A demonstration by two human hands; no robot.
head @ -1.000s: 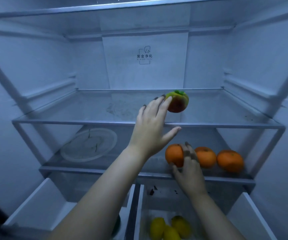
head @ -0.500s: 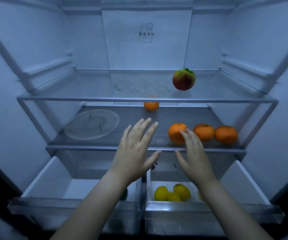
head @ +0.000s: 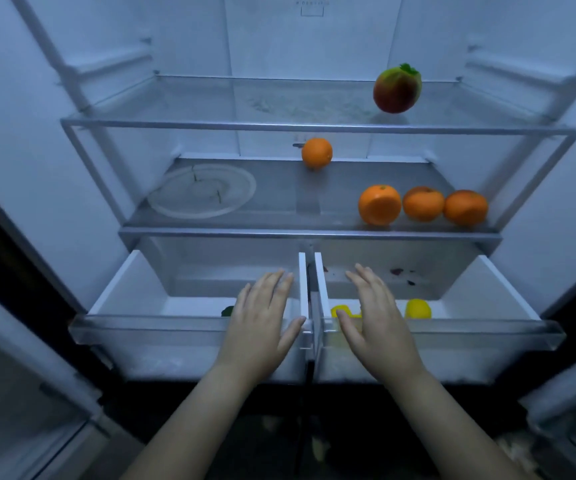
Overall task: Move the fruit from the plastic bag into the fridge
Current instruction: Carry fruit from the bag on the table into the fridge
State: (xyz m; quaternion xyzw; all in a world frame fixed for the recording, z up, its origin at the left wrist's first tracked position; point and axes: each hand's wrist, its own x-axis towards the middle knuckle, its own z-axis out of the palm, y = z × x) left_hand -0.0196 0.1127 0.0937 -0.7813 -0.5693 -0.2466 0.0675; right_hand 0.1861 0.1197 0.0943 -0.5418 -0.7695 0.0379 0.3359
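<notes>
The fridge stands open in front of me. A red-green apple point(head: 396, 89) sits on the upper glass shelf point(head: 210, 124) at the right. On the lower shelf point(head: 279, 233) a row of three oranges point(head: 379, 204) lies at the right and one more orange point(head: 316, 152) sits further back. Yellow lemons point(head: 417, 308) lie in the pulled-out right drawer point(head: 487, 336). My left hand point(head: 262, 323) hovers with straight fingers over the left drawer point(head: 148, 329). My right hand point(head: 376, 318) is spread flat over the right drawer's front. Neither holds anything. The plastic bag is out of view.
A clear round plate point(head: 203, 190) lies on the lower shelf at the left. A dark green item point(head: 227, 311) peeks from the left drawer. Open fridge doors point(head: 19, 393) flank both sides.
My left hand let go of the apple on the upper shelf, and both hands drew back and down from the shelves to the drawer fronts. The view tilted downward.
</notes>
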